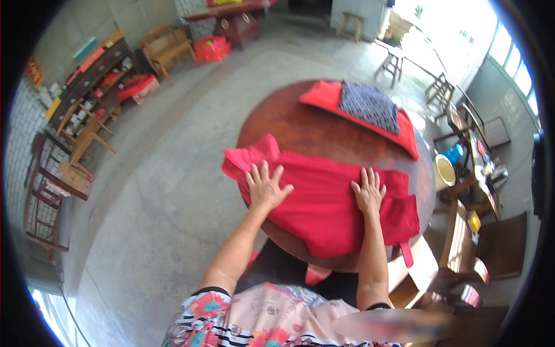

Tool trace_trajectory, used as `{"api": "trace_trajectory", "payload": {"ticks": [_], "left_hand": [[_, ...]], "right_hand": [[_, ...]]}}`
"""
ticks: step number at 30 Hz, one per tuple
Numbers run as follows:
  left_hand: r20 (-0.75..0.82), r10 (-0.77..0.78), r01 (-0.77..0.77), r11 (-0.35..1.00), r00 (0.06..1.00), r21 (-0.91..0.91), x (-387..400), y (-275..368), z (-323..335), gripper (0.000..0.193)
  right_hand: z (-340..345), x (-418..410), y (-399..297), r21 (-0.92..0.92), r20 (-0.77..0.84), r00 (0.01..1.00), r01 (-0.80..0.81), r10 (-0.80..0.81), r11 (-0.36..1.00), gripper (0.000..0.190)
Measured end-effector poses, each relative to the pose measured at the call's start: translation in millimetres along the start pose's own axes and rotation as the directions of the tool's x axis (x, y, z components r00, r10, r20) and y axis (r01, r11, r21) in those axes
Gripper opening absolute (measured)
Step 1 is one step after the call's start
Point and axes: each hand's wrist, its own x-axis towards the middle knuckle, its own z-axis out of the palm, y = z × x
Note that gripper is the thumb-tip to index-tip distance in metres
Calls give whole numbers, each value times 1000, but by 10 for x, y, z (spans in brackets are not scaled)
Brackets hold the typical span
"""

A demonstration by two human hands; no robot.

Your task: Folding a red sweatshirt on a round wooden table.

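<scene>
A red cloth garment (321, 195) lies spread over the near half of a round wooden table (269, 117), its left end and near edge reaching past the rim. On its left part my left hand (265, 185) rests flat, palm down, fingers spread. Toward the right end my right hand (369, 191) also presses flat on the fabric, fingers a little apart. A narrow red strap (406, 254) hangs off the near right edge. Across the far side of the table lies a folded red cloth (323, 93) with a dark patterned cloth (368, 104) on top.
Wooden stools (391, 65) stand beyond the table at the upper right. A cream basin (445, 170) and a blue container (454, 153) are close to its right side. Wooden chairs (89, 134) and a cluttered cabinet (93, 65) line the left wall. Below the table's near edge is a dark surface.
</scene>
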Motion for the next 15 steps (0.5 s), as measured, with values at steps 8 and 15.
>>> {"api": "trace_trajectory", "payload": {"ticks": [8,15], "left_hand": [[-183,150,-161,986,972,-46,-183,83,-208,71],[-142,332,-341,939,933,-42,-792,403,18,62]], "right_hand": [[-385,-147,-425,121,-64,993,110,-103,986,76],[-297,-723,-1020,156,3,877,474,-480,867,71]]}}
